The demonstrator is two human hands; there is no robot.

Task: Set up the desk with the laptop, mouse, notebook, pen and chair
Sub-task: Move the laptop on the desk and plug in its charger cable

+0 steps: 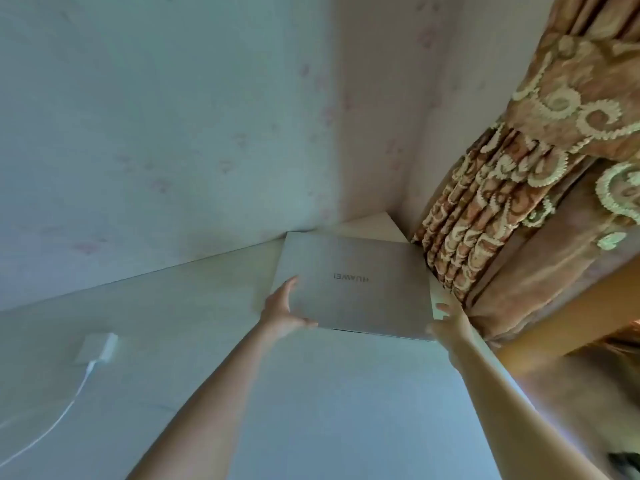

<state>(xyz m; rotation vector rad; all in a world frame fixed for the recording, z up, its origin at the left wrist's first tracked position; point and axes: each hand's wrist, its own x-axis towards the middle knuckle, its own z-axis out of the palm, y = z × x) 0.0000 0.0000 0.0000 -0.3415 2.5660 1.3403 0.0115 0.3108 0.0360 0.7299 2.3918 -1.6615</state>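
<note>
A closed silver laptop (353, 282) with a logo on its lid lies near the far right corner of the pale desk (311, 393). My left hand (284, 310) grips its near left edge, thumb under the front and fingers on the lid. At the near right corner, my right hand (450, 323) holds the laptop's edge. No mouse, notebook, pen or chair is in view.
A white charger block (98, 348) with a white cable (52, 424) lies on the desk's left side. A brown patterned curtain (502, 202) hangs right beside the laptop. Wallpapered walls meet in a corner behind the desk. A white sheet (374, 226) sits behind the laptop.
</note>
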